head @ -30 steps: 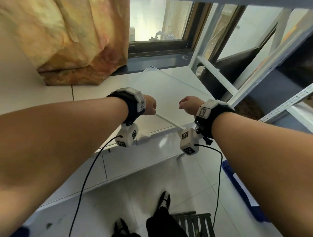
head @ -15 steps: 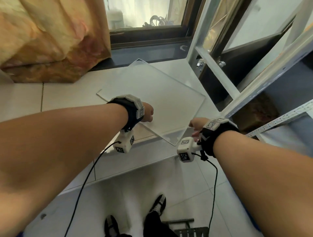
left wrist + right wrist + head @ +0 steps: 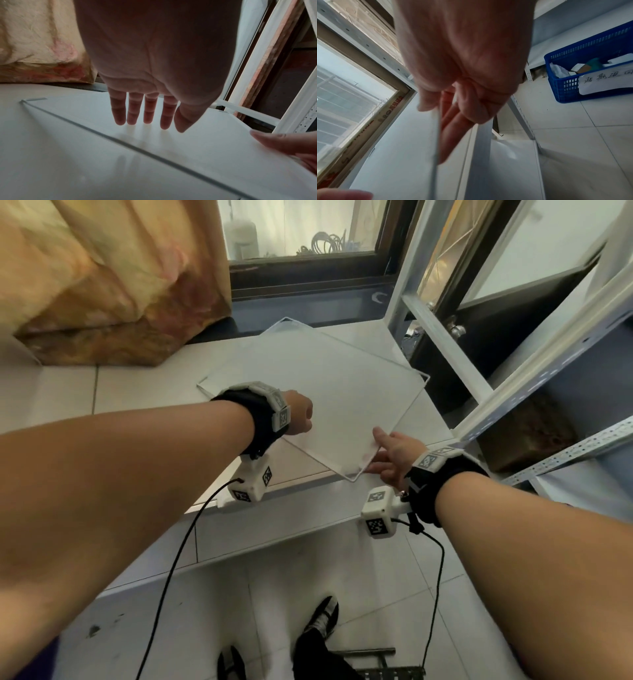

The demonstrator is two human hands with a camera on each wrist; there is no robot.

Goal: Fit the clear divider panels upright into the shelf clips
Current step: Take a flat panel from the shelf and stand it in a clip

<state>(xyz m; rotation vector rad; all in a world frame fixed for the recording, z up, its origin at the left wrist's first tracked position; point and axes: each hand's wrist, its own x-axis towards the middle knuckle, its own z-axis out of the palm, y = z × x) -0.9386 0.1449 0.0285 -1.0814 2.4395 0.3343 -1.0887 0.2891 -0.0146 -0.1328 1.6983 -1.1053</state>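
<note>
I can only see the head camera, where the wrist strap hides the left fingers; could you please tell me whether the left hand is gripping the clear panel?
Observer: No. In the left wrist view the left hand is flat, with its fingers straight over the clear panel and curled round nothing.
Operator: Thank you. Does the right hand hold it from both faces?
Observer: Yes. The right wrist view shows the right hand pinching the panel's edge, thumb on one face and fingers on the other.
Operator: Is anything on the floor nearby?
Observer: A blue basket with a handwritten paper label.
</note>
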